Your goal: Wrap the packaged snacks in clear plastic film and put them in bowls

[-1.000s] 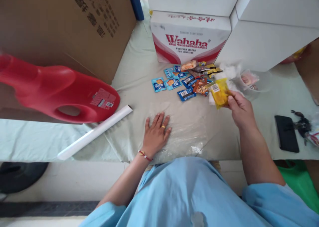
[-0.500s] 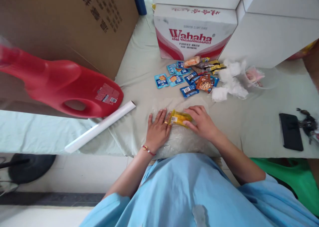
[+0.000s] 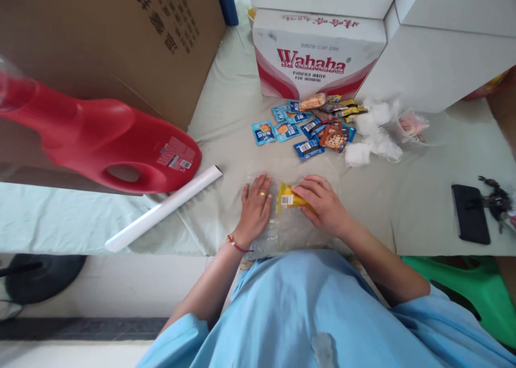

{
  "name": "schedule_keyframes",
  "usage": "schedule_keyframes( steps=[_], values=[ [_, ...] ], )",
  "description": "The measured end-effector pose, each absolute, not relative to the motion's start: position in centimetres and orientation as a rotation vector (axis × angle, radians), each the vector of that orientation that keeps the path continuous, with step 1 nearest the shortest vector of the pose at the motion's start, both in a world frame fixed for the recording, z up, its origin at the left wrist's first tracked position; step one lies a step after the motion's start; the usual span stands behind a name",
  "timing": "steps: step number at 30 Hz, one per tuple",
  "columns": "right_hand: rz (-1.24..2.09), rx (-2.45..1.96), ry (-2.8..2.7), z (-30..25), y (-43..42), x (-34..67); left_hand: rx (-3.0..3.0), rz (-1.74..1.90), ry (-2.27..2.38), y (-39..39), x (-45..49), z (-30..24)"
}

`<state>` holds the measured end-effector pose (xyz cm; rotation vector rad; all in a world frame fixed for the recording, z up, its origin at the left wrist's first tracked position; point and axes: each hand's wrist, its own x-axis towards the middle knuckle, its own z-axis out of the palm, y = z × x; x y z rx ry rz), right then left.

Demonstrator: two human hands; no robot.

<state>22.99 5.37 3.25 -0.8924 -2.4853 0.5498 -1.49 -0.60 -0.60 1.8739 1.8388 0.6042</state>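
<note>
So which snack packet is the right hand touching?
The yellow packet with its barcode showing, over the clear plastic, under the right hand; the other packets lie grouped before the Wahaha box.

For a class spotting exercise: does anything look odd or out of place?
A pale grey patch on the blue shirt, at the picture's bottom edge, breaks the plain fabric; stain or print, I cannot tell.

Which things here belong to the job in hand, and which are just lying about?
In the job:
- yellow packet, in right hand
- clear plastic, under left hand
- snack packets, probably

Apparently just lying about:
- red jug
- white roll
- black phone
- water box
</note>
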Motion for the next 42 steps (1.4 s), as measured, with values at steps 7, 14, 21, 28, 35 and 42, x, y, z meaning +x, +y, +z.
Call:
schedule_keyframes(
  steps=[7, 14, 21, 28, 35, 42],
  values=[
    [0.676, -0.988, -2.546, 1.4, 3.9, 22.0, 1.903, 0.899, 1.762, -2.3, -4.0, 1.5],
    [1.024, -0.709, -2.626, 3.2, 1.0, 31.4, 2.039, 0.526, 1.308, -8.0, -8.2, 2.3],
    [1.056, -0.754, -2.529, 2.1, 0.5, 32.7, 1.882, 0.606, 1.387, -6.2, -8.8, 1.8],
    [1.186, -1.258, -2.147, 3.1, 5.4, 31.4, 1.478, 0.682, 1.571, 2.1, -8.6, 3.6],
    [0.502, -1.477, -2.061, 4.3, 5.5, 30.4, 1.376, 1.153, 2.26, 3.5, -7.4, 4.4],
    [0.648, -0.971, -2.359, 4.4, 3.5, 26.5, 2.151, 1.068, 1.808, -3.3, -1.5, 5.9]
  ],
)
